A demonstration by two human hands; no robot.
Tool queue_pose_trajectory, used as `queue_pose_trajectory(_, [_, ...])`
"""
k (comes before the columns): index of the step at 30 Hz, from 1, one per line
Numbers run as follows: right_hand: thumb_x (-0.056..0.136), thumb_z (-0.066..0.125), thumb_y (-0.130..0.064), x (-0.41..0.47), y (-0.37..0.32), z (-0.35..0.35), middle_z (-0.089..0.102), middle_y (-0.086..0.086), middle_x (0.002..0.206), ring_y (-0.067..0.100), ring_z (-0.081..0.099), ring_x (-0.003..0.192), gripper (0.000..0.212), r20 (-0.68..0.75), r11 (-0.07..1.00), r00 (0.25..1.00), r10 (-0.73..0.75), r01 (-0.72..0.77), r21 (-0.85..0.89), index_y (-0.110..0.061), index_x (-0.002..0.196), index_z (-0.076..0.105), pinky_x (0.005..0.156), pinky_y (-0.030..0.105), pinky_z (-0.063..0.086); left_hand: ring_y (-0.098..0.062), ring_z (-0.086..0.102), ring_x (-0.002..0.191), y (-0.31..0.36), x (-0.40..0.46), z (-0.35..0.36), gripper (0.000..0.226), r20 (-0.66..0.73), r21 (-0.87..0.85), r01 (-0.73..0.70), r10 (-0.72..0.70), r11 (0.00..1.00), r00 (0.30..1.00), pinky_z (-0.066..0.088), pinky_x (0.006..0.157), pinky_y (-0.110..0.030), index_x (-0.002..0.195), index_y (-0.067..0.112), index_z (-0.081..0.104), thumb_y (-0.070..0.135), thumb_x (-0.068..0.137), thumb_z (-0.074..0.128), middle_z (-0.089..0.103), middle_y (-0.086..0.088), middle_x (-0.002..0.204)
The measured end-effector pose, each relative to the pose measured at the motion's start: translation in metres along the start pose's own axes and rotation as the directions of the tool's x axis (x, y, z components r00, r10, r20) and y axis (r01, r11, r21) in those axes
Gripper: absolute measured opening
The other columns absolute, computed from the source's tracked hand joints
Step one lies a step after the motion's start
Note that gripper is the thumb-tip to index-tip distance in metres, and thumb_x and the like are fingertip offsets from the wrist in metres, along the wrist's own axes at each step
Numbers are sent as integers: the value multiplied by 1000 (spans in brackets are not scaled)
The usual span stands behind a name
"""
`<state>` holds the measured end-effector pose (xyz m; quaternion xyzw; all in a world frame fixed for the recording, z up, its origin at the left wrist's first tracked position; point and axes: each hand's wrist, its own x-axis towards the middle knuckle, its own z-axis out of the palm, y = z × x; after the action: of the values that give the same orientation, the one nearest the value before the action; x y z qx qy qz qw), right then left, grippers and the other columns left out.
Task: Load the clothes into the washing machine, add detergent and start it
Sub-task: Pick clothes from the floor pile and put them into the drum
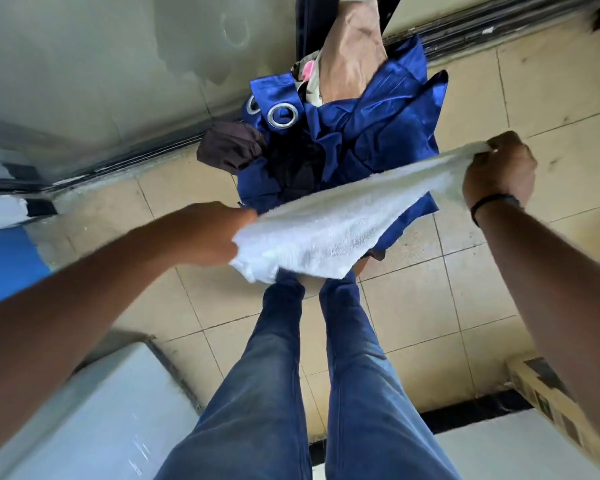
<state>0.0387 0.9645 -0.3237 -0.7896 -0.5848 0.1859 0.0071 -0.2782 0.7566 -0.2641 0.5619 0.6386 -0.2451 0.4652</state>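
Note:
A white towel (329, 220) hangs stretched between both hands above the floor. My left hand (208, 233) grips its lower left end. My right hand (499, 168) pinches its upper right corner. Just beyond the towel lies a pile of laundry on the tiles: a shiny blue curtain (354, 140) with metal eyelets, a dark brown garment (229, 145) and a tan cloth (352, 53) on top at the back. A pale grey-white appliance top (94, 420), possibly the washing machine, fills the lower left corner.
I stand on beige floor tiles (465, 289), my legs in blue jeans (291, 393) below the towel. A sliding door track (118, 161) runs along the wall at left. A cardboard box (551, 403) stands at the lower right.

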Motion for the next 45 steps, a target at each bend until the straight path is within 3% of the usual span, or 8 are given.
queue_pose_trajectory(5, [95, 42, -16, -11, 19, 7, 64, 18, 125, 37, 58, 115, 31, -17, 979, 985, 175, -172, 110, -13, 118, 61, 90, 37, 46, -21, 56, 85, -51, 35, 12, 32, 169, 103, 151, -167, 983, 971, 45, 74, -31, 113, 19, 58, 37, 88, 64, 57, 4, 86])
queue_pose_trajectory(9, [97, 43, -18, -33, 14, 22, 65, 23, 116, 41, 57, 103, 28, 38, 973, 991, 128, -133, 190, -3, 111, 62, 75, 37, 37, -26, 51, 98, -57, 40, 12, 34, -81, 225, 156, -142, 962, 987, 38, 79, -36, 90, 22, 46, 55, 87, 56, 59, 2, 90])
queue_pose_trajectory(12, [96, 45, -17, -52, -4, 24, 57, 18, 87, 34, 45, 79, 21, 121, 967, 993, 13, -44, 251, -1, 91, 58, 63, 31, 26, -28, 52, 79, -41, 26, 7, 49, -394, -184, 29, -100, 983, 914, 37, 70, -38, 74, 20, 40, 65, 91, 44, 52, 0, 72])
queue_pose_trajectory(17, [83, 71, -23, -82, -50, 3, 51, 3, 60, 22, 47, 58, 23, 353, 943, 924, -147, 23, 332, -6, 72, 61, 46, 27, 37, -36, 53, 78, -12, -24, -14, 26, -658, -657, -226, -402, 719, 637, 45, 73, -47, 83, 16, 48, 33, 93, 32, 54, -9, 75])
queue_pose_trajectory(22, [77, 61, 9, -112, -112, -70, 68, 1, 91, 13, 63, 79, 37, 569, 928, 739, -361, 225, 297, -13, 105, 72, 54, 3, 38, -22, 58, 82, 5, -96, -21, 23, -535, -720, -132, -423, 681, 732, 39, 70, -30, 115, 13, 56, 18, 93, 59, 61, 1, 94])
queue_pose_trajectory(30, [86, 58, -16, -134, -164, -199, 67, 10, 110, 33, 62, 102, 21, 350, 808, 741, -574, 582, 91, -25, 103, 68, 81, 38, 51, -12, 59, 76, -30, -213, -9, 23, -356, -771, -16, -409, 637, 840, 42, 63, -22, 98, 20, 59, 28, 80, 71, 64, 2, 87])
queue_pose_trajectory(38, [94, 59, -31, -121, -144, -246, 70, 22, 85, 43, 65, 87, 24, 87, 865, 867, -491, 473, 169, -9, 86, 61, 64, 38, 44, -28, 60, 64, -83, -276, 27, 23, -317, -924, -21, -736, 381, 598, 44, 59, -31, 72, 14, 67, 28, 80, 83, 64, -8, 65])
queue_pose_trajectory(45, [81, 58, 1, -111, -164, -287, 68, 6, 91, 22, 62, 77, 27, 187, 743, 725, -663, 605, 285, -24, 79, 67, 61, 21, 41, -29, 62, 74, -31, -299, 16, 9, -296, -935, -313, -855, 167, 427, 52, 63, -36, 91, 11, 74, 5, 85, 75, 70, -13, 82])
